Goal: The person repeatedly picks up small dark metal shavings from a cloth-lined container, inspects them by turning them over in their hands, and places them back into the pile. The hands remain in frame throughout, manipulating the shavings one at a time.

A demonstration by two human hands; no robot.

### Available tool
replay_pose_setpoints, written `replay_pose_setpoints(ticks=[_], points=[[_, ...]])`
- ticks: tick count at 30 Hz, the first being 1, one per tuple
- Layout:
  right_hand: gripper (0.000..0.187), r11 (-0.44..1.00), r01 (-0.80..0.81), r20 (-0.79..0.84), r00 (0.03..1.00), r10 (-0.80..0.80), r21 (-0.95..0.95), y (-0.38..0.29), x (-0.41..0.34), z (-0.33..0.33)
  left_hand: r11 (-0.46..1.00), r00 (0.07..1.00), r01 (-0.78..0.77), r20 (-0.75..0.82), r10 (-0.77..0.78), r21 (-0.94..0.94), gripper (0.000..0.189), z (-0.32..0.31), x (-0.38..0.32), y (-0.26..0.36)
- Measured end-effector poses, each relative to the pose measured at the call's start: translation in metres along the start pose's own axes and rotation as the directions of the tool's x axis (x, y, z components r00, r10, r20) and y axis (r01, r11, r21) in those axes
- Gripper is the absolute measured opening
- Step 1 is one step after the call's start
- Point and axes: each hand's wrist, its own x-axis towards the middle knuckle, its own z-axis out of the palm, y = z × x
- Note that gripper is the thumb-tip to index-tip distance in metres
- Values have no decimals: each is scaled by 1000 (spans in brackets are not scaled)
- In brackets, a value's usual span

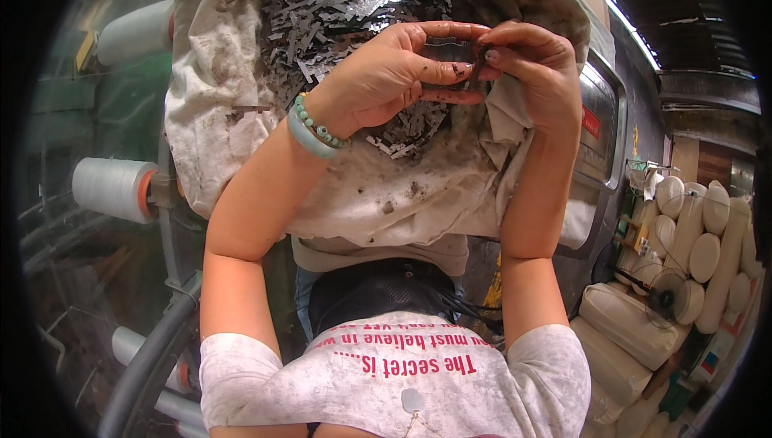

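Observation:
My left hand, wearing a jade bangle and a green bead bracelet at the wrist, is raised over a heap of small flat metal strips. Between its thumb and fingers it holds a row of thin metal pieces. My right hand meets the left fingertips and pinches a dark, dirty piece at the end of that row. Both hands' fingers are smeared with dark grime. The heap lies on a stained whitish cloth, with a smaller pile of strips beneath my left hand.
Cones of white thread stand along the left, near a grey metal pipe. At the right are stacked wrapped rolls, a fan and a dark cabinet or machine panel.

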Motion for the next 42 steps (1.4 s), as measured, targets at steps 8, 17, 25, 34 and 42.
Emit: replay_pose_setpoints(ticks=[8, 17, 25, 34, 42], points=[[27, 875, 171, -181, 943, -278, -452, 11, 6, 25, 996, 995, -45, -87, 52, 81, 41, 0, 3, -8], [39, 680, 324, -66, 875, -480, -658, 5, 4, 31, 985, 942, -169, -299, 152, -30, 30, 3, 1, 4], [47, 501, 374, 63, 845, -532, -781, 1, 4, 35, 987, 934, -159, -323, 155, 15, 31, 5, 2, 4], [46, 521, 340, 27, 856, -517, -783, 5, 4, 35, 989, 951, -142, -270, 147, 40, 36, 5, 3, 0], [46, 656, 254, -88, 893, -441, -711, 11, 2, 32, 972, 948, -201, -228, 224, 122, 40, 6, 4, -10]])
